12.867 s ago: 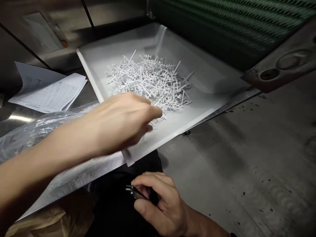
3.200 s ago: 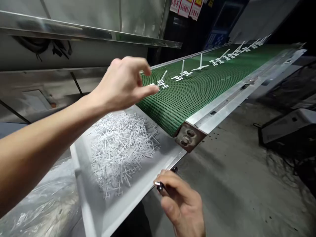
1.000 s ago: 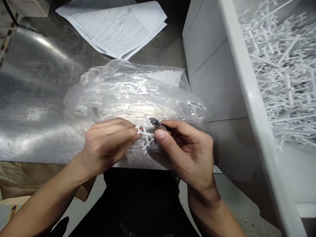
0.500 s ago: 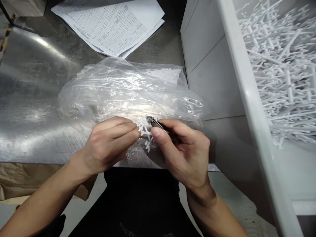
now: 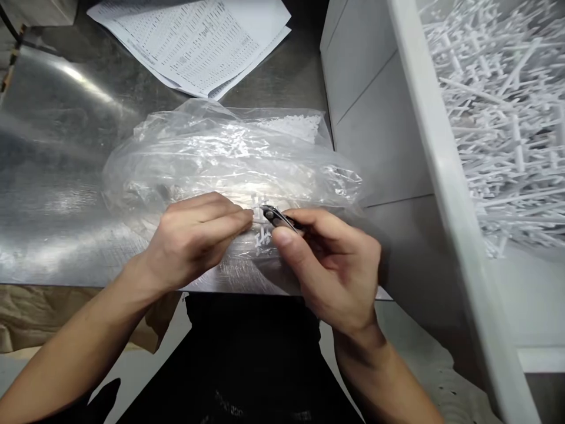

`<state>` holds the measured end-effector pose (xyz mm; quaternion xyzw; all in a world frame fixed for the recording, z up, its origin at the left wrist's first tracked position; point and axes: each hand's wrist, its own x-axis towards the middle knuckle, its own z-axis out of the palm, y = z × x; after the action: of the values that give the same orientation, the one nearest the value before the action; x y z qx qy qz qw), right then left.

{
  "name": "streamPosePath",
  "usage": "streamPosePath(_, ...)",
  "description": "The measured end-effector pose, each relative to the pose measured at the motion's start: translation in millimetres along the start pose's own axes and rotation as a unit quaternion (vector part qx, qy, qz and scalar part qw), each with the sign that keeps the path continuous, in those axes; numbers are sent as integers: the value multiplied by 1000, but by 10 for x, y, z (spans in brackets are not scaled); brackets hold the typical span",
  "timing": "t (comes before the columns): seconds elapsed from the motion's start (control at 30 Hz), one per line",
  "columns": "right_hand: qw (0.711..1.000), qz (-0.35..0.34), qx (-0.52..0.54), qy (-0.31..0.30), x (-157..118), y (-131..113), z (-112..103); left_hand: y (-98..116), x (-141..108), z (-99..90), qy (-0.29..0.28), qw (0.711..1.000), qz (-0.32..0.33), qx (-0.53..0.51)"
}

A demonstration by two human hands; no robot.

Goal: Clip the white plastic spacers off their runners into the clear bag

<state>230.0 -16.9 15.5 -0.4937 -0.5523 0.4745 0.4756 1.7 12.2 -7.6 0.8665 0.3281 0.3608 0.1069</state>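
Between the fingertips of my left hand [image 5: 198, 235] is a small white branched plastic sprue [image 5: 261, 235], its short arms sticking up and down. My right hand [image 5: 333, 259] is closed around a pair of small dark-handled nippers [image 5: 280, 219]. The metal jaws of the nippers lie against the sprue, close to my left fingertips; whether the blades are closed on it I cannot tell. Behind both hands a clear plastic bag [image 5: 198, 156] lies crumpled, with small white pieces showing inside at its far right. My fingers hide part of the sprue and most of the nippers' handles.
The metal table [image 5: 53, 194] runs under the bag, and printed sheets [image 5: 198, 47] lie at its far side. On the right stands a white bin [image 5: 435, 141] heaped with many white plastic sprues [image 5: 507, 118]. Brown paper [image 5: 44, 315] shows below the table's edge at left.
The sprue has turned between my left fingers, from slanting down to the right to standing nearly upright. The nippers' jaws have tilted slightly and show more of their side.
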Motion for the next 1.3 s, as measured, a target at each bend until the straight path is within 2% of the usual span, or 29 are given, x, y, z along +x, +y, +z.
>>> streamPosePath(0.2, 1000, 0, -26, 4, 10, 1, 22, 11, -36, 0, -28, 999, -9, 25)
streamPosePath(0.33, 999, -26, -37, -3, 23, 7, 27, 21, -20, 20, -14, 999, 3, 40)
streamPosePath(0.53, 998, -19, -67, 4, -1, 8, 39, 62, 0, 60, 2, 997, 17, 71)
streamPosePath(0.7, 998, -24, -51, 17, 22, -4, 51, 127, 31, 108, 3, 995, 17, 98)
streamPosePath(0.83, 999, -11, -19, 40, 62, -5, 47, 137, 59, 106, 0, 997, -9, 71)
streamPosePath(0.9, 998, 1, -10, 59, 62, 2, 35, 125, 57, 78, 14, 998, -29, 45)
streamPosePath(1.07, 997, -5, -29, 67, 27, 13, 3, 116, 42, -31, 102, 992, -67, 31)
streamPosePath(1.3, 999, -14, -30, 29, 36, 8, 11, 131, 53, -61, 103, 990, -75, 63)
